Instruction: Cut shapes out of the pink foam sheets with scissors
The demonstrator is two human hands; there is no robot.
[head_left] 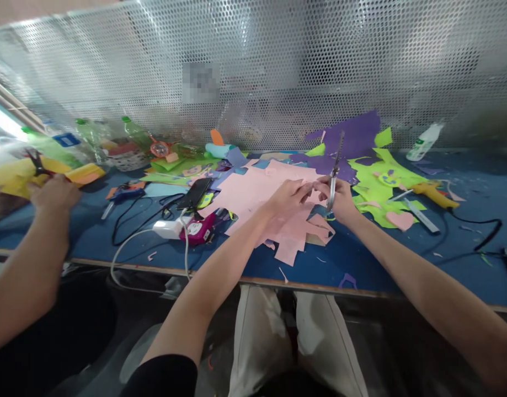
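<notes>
My right hand (340, 198) is closed round a pair of silver scissors (335, 165), whose blades point up and away from me. My left hand (288, 196) pinches a small pink paper piece (313, 190) right beside the scissors. Both hands hover over a big sheet of pink paper (253, 193) with ragged cut edges, lying on the blue table (361, 264).
Another person's hand (54, 190) at the far left holds scissors over yellow paper (13, 179). Green paper (381, 182), purple paper (352, 138), a glue gun (433, 193), a white bottle (422, 142), a phone (194, 193), a charger with cables (170, 227) and plastic bottles (135, 132) crowd the table.
</notes>
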